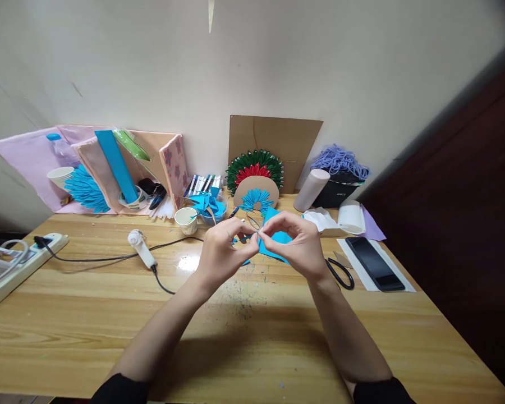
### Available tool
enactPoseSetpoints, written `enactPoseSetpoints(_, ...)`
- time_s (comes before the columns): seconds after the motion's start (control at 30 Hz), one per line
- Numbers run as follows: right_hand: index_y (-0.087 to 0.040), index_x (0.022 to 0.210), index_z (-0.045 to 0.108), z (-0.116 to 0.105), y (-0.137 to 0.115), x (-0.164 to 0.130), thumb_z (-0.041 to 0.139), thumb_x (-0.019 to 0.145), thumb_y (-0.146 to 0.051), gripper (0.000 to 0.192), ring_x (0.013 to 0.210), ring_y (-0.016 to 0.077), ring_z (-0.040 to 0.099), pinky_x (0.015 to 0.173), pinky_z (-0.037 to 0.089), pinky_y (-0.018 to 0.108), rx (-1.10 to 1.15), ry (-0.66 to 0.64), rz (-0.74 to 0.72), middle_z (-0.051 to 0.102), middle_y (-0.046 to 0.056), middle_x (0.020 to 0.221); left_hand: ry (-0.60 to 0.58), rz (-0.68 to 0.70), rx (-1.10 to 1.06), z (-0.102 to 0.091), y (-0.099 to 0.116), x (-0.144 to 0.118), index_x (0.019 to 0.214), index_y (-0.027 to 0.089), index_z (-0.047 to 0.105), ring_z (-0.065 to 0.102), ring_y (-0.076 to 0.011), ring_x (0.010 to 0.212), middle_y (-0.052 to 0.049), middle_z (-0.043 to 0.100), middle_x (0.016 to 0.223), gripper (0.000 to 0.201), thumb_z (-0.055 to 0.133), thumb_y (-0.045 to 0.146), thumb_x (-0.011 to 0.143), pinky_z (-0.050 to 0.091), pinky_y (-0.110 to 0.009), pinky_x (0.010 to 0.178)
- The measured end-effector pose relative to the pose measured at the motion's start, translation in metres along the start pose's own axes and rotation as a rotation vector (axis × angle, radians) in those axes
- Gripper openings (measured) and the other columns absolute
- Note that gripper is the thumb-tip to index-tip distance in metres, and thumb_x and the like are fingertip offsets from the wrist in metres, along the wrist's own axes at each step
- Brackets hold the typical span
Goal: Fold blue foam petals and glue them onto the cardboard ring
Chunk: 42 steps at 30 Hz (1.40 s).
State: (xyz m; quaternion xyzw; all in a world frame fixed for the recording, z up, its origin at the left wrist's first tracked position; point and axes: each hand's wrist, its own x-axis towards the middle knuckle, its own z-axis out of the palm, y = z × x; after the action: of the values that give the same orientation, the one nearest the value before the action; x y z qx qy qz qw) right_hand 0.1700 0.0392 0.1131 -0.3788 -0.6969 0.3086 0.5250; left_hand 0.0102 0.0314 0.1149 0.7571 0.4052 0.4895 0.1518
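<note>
Forearms: both reached in from 6 o'clock, dark sleeves at the bottom edge, meeting over the middle of the wooden table (109, 314).
Left hand (223, 252): I saw its fingers curled in tight, thumb and forefinger pinched on a small folded blue paper piece (249, 238) — the grip looked closed, no gap that I could make out.
Right hand (297, 244): fingertips pinched shut on the same piece from 3 o'clock; the two hands touched at the tips, held just above the tabletop.
Under the hands: a blue paper sheet (278, 235) lay flat, partly hidden by the right hand.
At 12 o'clock: a fan of blue folded pieces (257, 200) on a cardboard half-disc, with a green and red rosette (255, 165) behind it against a cardboard panel (278, 140).
At 11 o'clock: a paper cup (187, 220) and a bowl of blue folded pieces (212, 206).
At 9 o'clock: a glue gun (141, 247), its cord running to a power strip (21, 261).
At 3 o'clock: scissors (340, 272) just beside the right wrist, a phone (374, 262) farther out.
Progress, as I judged it: many pieces were already folded and a small fan assembled — this one was mid-fold, and the uncut sheet suggested more remained.
</note>
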Motion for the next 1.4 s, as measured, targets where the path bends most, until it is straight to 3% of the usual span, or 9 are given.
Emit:
enactPoseSetpoints(0.4, -0.018, 0.069, 0.056, -0.007, 0.005, 0.007, 0.074, 0.062, -0.028, 0.021, 0.056, 0.0101, 0.059, 0.054, 0.052, 0.023, 0.214, -0.054, 0.163, 0.061, -0.002, 0.063, -0.169, -0.102, -0.203, -0.008, 0.002, 0.002, 0.081, 0.017, 0.066, 0.057, -0.0112, 0.066, -0.003, 0.066, 0.075, 0.010, 0.055, 0.017, 0.079, 0.042, -0.021, 0.057)
enactPoseSetpoints(0.57, -0.020, 0.076, 0.068, -0.007, 0.001, 0.004, 0.067, 0.073, -0.024, 0.005, 0.065, 0.0135, 0.061, 0.059, 0.052, 0.027, 0.023, -0.045, -0.027, 0.066, 0.002, 0.072, -0.127, -0.162, -0.228, -0.010, -0.002, 0.003, 0.082, 0.017, 0.068, 0.055, -0.0109, 0.063, -0.003, 0.066, 0.071, 0.013, 0.057, 0.024, 0.081, 0.042, -0.022, 0.056)
enactPoseSetpoints(0.77, -0.025, 0.087, 0.068, -0.009, -0.003, 0.000, 0.062, 0.078, -0.018, 0.013, 0.073, 0.0163, 0.062, 0.066, 0.052, 0.031, -0.306, -0.010, -0.339, 0.068, 0.003, 0.080, -0.093, -0.125, -0.161, -0.011, -0.002, 0.004, 0.082, 0.017, 0.067, 0.053, -0.0106, 0.063, -0.003, 0.066, 0.073, 0.012, 0.057, 0.024, 0.081, 0.043, -0.023, 0.058)
enactPoseSetpoints(1.0, -0.024, 0.085, 0.065, -0.006, -0.004, 0.000, 0.060, 0.077, -0.014, 0.013, 0.074, 0.0173, 0.063, 0.068, 0.052, 0.033, -0.342, 0.041, -0.410, 0.068, 0.002, 0.078, -0.046, -0.062, -0.114, -0.013, 0.003, 0.004, 0.080, 0.018, 0.065, 0.052, -0.0105, 0.062, -0.002, 0.064, 0.072, 0.009, 0.058, 0.024, 0.081, 0.043, -0.024, 0.059)
enactPoseSetpoints(1.23, -0.026, 0.079, 0.064, -0.006, -0.007, -0.003, 0.062, 0.075, -0.015, 0.012, 0.071, 0.0189, 0.063, 0.065, 0.053, 0.035, -0.445, 0.212, -0.434, 0.068, 0.002, 0.073, 0.139, -0.261, -0.371, -0.012, 0.002, 0.004, 0.082, 0.017, 0.061, 0.057, -0.0110, 0.071, -0.002, 0.062, 0.078, 0.011, 0.055, 0.027, 0.082, 0.047, -0.023, 0.067)
enactPoseSetpoints(1.4, -0.027, 0.087, 0.065, -0.003, -0.006, -0.006, 0.064, 0.073, -0.011, 0.021, 0.072, 0.0183, 0.064, 0.066, 0.053, 0.033, -0.457, 0.229, -0.508, 0.069, 0.002, 0.079, 0.015, -0.406, -0.513, -0.007, 0.003, 0.005, 0.076, 0.016, 0.062, 0.059, -0.0122, 0.069, -0.003, 0.064, 0.074, 0.020, 0.063, 0.036, 0.076, 0.049, -0.023, 0.064)
